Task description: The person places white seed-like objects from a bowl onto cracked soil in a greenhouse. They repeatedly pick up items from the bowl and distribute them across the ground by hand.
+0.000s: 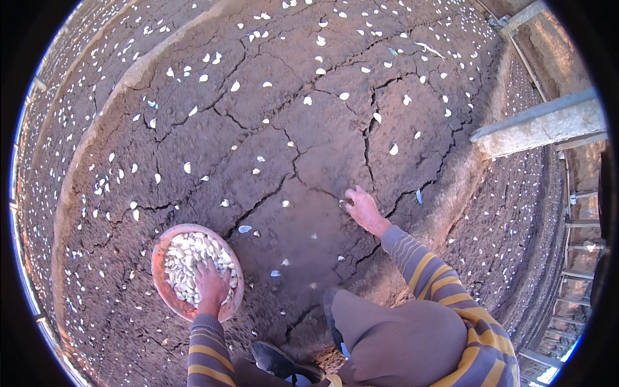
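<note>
At the lower left, a reddish bowl (160,269) full of pale garlic cloves (182,258) rests on the soil. My left hand (211,286) reaches down into it, fingers stretched out and spread over the cloves; their tips are partly hidden among them. Out in front of my knee, my right hand (364,209) is low at the cracked soil (322,161), thumb and fingers closed in a pinch. A small pale garlic clove (343,203) shows at its fingertips, right at the soil surface. Several cloves stand or lie spaced out around that hand.
Cloves dot the whole bed, some along deep cracks. A raised soil ridge (138,68) curves along the left side. At the right, a concrete beam (541,126) juts over the bed's edge. My bent knee (412,335) and dark shoe (284,361) are close below.
</note>
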A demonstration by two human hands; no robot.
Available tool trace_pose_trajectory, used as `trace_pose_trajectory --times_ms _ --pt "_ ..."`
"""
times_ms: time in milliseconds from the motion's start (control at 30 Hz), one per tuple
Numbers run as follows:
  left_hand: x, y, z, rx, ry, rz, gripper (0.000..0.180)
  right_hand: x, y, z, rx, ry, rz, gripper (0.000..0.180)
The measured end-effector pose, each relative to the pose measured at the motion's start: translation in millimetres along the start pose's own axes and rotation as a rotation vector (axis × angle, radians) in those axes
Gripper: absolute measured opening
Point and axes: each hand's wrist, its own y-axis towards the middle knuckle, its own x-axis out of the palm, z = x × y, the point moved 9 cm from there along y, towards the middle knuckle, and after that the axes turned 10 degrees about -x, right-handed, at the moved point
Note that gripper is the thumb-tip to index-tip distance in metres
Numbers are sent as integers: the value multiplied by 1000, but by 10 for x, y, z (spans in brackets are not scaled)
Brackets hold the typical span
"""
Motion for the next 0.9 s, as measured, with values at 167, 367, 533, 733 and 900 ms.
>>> trace_pose_trajectory --times_ms 167,367,533,733,900 --pt "8 8 39 4 8 -2 77 132 -87 51 -75 -154 -61 27" --pt "17 11 35 1 11 -29 77 343 -79 -146 -274 -348 -188 25" --pt "0 12 57 -4 5 -29 78 381 20 -130 -279 -354 -257 17" --pt "-10 -23 39 -3 -3 -31 78 -585 385 566 -62 -316 196 15" --pt "-2 2 24 -3 -1 -43 78 -1177 475 1862 587 -401 239 39"
